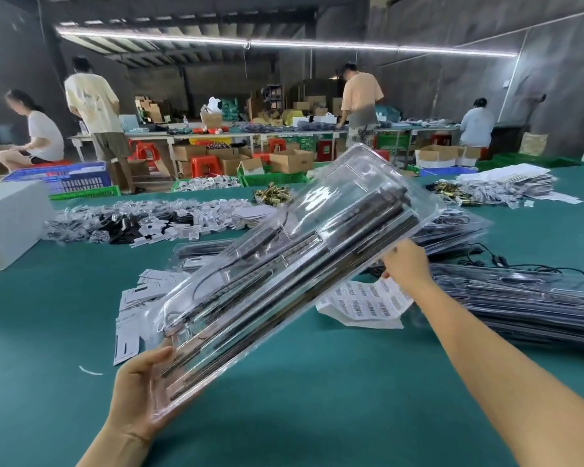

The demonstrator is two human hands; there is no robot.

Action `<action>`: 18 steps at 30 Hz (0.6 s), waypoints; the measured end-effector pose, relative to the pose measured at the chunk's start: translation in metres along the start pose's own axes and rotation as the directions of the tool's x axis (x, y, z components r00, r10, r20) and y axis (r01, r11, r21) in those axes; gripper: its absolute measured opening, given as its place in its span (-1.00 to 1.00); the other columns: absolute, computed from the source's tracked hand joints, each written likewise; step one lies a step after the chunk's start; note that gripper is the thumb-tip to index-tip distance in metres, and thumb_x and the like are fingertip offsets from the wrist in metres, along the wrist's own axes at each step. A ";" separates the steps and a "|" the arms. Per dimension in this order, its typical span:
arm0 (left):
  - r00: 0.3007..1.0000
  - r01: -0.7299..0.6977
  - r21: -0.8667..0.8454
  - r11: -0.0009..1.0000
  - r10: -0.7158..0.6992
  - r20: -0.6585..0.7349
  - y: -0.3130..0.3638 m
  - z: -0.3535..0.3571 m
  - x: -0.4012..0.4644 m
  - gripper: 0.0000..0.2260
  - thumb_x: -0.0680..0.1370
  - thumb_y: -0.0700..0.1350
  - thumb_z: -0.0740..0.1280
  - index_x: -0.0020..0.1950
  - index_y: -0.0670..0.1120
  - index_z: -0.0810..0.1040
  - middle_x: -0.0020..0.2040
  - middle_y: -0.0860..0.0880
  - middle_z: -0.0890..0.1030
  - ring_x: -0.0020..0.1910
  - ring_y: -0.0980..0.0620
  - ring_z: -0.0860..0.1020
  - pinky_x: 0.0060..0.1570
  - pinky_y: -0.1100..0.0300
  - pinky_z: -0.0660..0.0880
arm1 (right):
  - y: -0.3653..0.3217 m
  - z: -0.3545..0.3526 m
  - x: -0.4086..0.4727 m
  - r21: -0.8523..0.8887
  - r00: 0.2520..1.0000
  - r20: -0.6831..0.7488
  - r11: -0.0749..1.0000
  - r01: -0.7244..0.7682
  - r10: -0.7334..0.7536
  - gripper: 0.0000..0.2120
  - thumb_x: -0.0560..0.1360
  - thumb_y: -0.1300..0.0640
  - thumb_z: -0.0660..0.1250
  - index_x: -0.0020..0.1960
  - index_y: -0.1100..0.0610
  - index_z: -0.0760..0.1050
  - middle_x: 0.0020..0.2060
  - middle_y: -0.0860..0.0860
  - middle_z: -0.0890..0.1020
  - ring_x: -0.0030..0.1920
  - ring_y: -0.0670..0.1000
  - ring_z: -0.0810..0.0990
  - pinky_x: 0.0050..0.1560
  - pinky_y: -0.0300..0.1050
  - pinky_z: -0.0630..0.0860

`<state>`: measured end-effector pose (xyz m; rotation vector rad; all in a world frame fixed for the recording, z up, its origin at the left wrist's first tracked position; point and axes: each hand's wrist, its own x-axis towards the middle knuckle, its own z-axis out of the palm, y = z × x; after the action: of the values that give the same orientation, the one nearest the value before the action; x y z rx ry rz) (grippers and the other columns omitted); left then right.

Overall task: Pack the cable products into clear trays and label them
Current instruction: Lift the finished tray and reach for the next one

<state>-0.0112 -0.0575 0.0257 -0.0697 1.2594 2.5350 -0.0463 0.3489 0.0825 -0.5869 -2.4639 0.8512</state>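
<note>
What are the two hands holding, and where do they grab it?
A clear tray packed with dark cable parts. The left hand holds its near bottom corner; the right hand holds its right long edge, farther up.

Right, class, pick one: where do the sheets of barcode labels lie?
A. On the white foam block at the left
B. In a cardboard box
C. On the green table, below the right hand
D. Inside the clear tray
C: the barcode label sheets lie on the green table, just below the right hand, which grips the clear tray.
</note>
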 end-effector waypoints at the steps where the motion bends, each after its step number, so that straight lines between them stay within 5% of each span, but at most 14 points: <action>1: 1.000 0.006 0.002 1.000 -0.006 -0.001 -0.001 0.000 0.001 -0.63 0.32 -0.22 0.21 0.11 -0.13 0.54 0.06 -0.12 0.63 -0.17 -0.16 0.62 -0.35 0.08 0.56 | 0.001 -0.005 0.002 -0.037 0.995 -0.099 0.999 0.009 -0.013 -0.73 0.60 0.26 0.10 -0.28 0.16 0.35 -0.38 0.09 0.50 -0.32 0.17 0.62 -0.46 -0.14 0.30; 3: 1.000 0.012 0.004 1.000 -0.012 0.006 0.000 0.004 0.000 -0.67 0.32 -0.23 0.20 0.06 -0.14 0.55 0.01 -0.10 0.65 -0.22 -0.15 0.66 -0.39 0.09 0.58 | 0.000 -0.018 0.005 -0.197 0.973 -0.213 0.980 0.042 -0.084 -0.78 0.61 0.24 0.09 -0.18 0.21 0.39 -0.27 0.15 0.48 -0.24 0.16 0.50 -0.34 -0.09 0.32; 6: 0.999 0.032 0.018 0.999 -0.032 0.005 0.002 0.010 -0.002 -0.63 0.31 -0.23 0.20 0.09 -0.12 0.55 -0.06 -0.12 0.67 -0.27 -0.13 0.67 -0.31 -0.01 0.56 | -0.003 -0.038 0.005 -0.437 0.963 -0.186 0.894 0.099 -0.197 -0.76 0.62 0.18 0.10 0.06 0.28 0.50 -0.08 0.21 0.51 -0.10 0.18 0.44 -0.15 0.00 0.35; 10: 0.999 0.051 -0.052 0.997 -0.050 0.005 0.002 0.009 -0.005 -0.65 0.31 -0.22 0.22 0.07 -0.11 0.52 -0.07 -0.12 0.63 -0.32 -0.14 0.66 -0.54 0.07 0.56 | -0.013 -0.055 0.004 -0.587 0.897 -0.220 0.787 0.192 -0.383 -0.81 0.54 0.23 0.29 -0.06 0.35 0.59 0.16 0.32 0.56 0.26 0.36 0.38 0.19 0.29 0.34; 16: 0.998 0.049 -0.191 0.980 -0.042 0.039 0.000 0.007 0.001 -0.63 0.34 -0.23 0.20 0.10 -0.10 0.59 -0.02 -0.14 0.69 -0.15 -0.20 0.68 -0.41 -0.06 0.60 | -0.046 -0.033 -0.021 -0.502 0.704 -0.004 0.610 0.613 -0.710 -0.73 0.47 0.30 0.32 0.15 0.16 0.57 0.06 0.13 0.66 0.13 0.26 0.53 -0.09 0.18 0.55; 18: 0.998 0.032 -0.245 0.969 -0.017 0.061 -0.002 0.005 0.002 -0.66 0.37 -0.24 0.19 0.03 -0.10 0.65 0.09 -0.14 0.67 -0.05 -0.23 0.66 -0.31 -0.12 0.61 | -0.051 -0.008 -0.039 -0.495 0.620 0.084 0.507 0.705 -0.780 -0.68 0.41 0.35 0.35 0.13 0.15 0.59 0.00 0.09 0.68 0.17 0.31 0.53 0.00 0.24 0.51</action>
<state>-0.0123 -0.0523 0.0271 -0.0640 0.9112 2.6383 -0.0231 0.2950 0.1102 0.3091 -2.4027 -0.1852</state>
